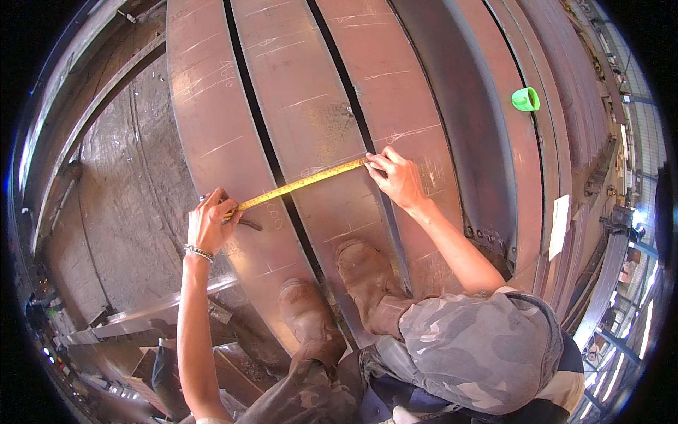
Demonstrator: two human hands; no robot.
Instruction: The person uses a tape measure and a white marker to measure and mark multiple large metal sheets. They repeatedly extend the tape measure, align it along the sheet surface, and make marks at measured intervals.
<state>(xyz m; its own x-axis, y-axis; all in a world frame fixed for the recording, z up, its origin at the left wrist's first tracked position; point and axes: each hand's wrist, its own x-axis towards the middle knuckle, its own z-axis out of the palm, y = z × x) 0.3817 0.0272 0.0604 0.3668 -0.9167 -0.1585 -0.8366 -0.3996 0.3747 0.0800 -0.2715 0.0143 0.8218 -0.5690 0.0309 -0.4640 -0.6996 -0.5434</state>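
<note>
A yellow tape measure (304, 182) is stretched across two long rust-brown steel plates, over the dark gap between them. My left hand (210, 218), with a chain bracelet at the wrist, is closed around the tape's left part, near the outer edge of the left plate (205, 85). Its case is mostly hidden by the fingers, and a dark curved strip sticks out beside them. With fingertips pinched, my right hand (397, 177) holds the tape's other end at the right edge of the middle plate (282, 78). Scratched chalk-like lines and marks cross the plates.
My brown boots (305, 311) stand on the plates near me. A green cup-like object (525, 99) and a white paper sheet (558, 227) lie on the steel at right. Dark gaps separate the plates. Metal scraps (226, 353) lie low at left, beyond the plate edge.
</note>
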